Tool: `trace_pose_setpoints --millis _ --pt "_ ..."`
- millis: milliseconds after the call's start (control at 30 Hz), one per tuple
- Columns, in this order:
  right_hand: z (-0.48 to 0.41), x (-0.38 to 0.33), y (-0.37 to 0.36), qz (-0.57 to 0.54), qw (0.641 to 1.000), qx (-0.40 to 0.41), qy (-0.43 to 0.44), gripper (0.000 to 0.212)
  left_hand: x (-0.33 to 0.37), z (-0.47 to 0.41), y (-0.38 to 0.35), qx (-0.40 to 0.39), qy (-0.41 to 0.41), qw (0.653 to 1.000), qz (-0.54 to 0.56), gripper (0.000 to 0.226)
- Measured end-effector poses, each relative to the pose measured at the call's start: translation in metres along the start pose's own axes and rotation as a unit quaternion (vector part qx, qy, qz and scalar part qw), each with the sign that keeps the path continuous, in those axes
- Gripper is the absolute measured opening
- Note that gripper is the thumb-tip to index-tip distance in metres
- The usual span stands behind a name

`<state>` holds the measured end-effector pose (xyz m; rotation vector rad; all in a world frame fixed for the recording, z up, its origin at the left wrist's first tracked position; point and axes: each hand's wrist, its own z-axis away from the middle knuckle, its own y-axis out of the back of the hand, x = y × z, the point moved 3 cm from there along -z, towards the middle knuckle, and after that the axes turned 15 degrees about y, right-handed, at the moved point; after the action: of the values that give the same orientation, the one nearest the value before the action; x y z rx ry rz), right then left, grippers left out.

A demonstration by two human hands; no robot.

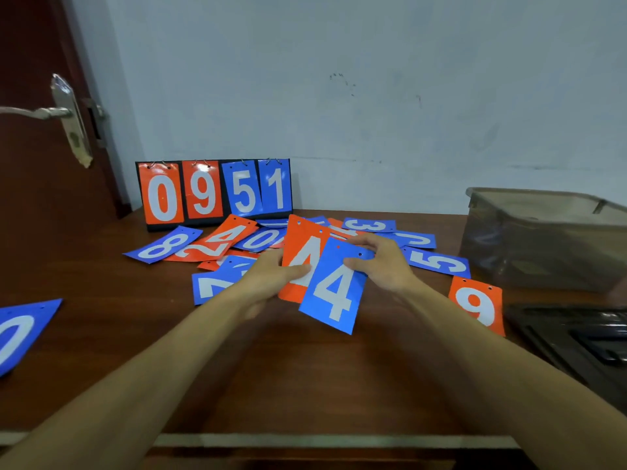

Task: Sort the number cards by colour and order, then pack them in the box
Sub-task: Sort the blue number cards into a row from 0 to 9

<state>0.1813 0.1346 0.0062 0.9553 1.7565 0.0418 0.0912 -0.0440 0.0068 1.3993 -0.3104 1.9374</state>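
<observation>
A scoreboard [217, 193] stands at the back of the table [305, 378], against the wall. It shows an orange 0 and 9 and a blue 5 and 1.

In front of it, both hands hold cards up off the table. The left hand [268, 278] pinches an orange 4 [302, 242], with the thumb across its face and the fingers behind. The right hand [383, 262] pinches a blue 4 [334, 296] near its top edge, thumb on the face. The blue 4 overlaps the right side of the orange 4 and sits nearer the camera.

Loose cards lie overlapping just in front of the scoreboard, behind and under the hands. Among them are a blue 8 [164, 247], a flat orange 4 [229, 234], a blue 0 [263, 239], a blue 2 [208, 286], a blue 3 [368, 225] and a blue 5 [437, 264]. An orange 9 [476, 305] lies alone, front-right of the scoreboard. A lone blue 0 [18, 334] lies well apart to the scoreboard's front-left, cut off by the frame edge.

The box [543, 252], translucent, stands well right of the scoreboard by the wall. I cannot tell what is inside it. A dark object [576, 337] lies in front of the box, but it is too dim to tell what it is. A door [34, 198] is to the left of the scoreboard.
</observation>
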Motion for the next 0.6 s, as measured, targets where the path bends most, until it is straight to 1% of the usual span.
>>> trace_pose_setpoints --millis 100,200,300,367,433,533,600 --pt "-0.002 0.002 -0.006 0.017 1.000 -0.014 -0.005 0.031 -0.004 -0.003 0.017 0.043 0.011 0.999 0.008 0.042" --pt "-0.003 0.005 -0.014 0.053 0.997 -0.050 -0.010 0.035 -0.012 -0.009 0.034 0.083 0.020 0.996 0.030 0.045" --pt "0.003 -0.002 -0.025 0.058 0.990 -0.127 0.002 0.029 -0.018 -0.008 0.054 0.121 0.027 0.991 0.045 0.048" --pt "0.013 -0.013 -0.038 0.074 0.977 -0.200 0.024 0.024 -0.021 -0.004 0.070 0.135 0.029 0.989 0.049 0.050" --pt "0.024 -0.023 -0.053 0.126 0.957 -0.253 0.059 0.026 -0.026 0.000 0.085 0.143 0.030 0.987 0.059 0.051" --pt "0.036 -0.037 -0.074 0.175 0.933 -0.296 0.106 0.030 -0.032 0.010 0.100 0.144 0.023 0.987 0.063 0.048" --pt "0.041 -0.042 -0.078 0.191 0.927 -0.308 0.099 0.033 -0.034 0.017 0.100 0.133 0.019 0.989 0.063 0.045"
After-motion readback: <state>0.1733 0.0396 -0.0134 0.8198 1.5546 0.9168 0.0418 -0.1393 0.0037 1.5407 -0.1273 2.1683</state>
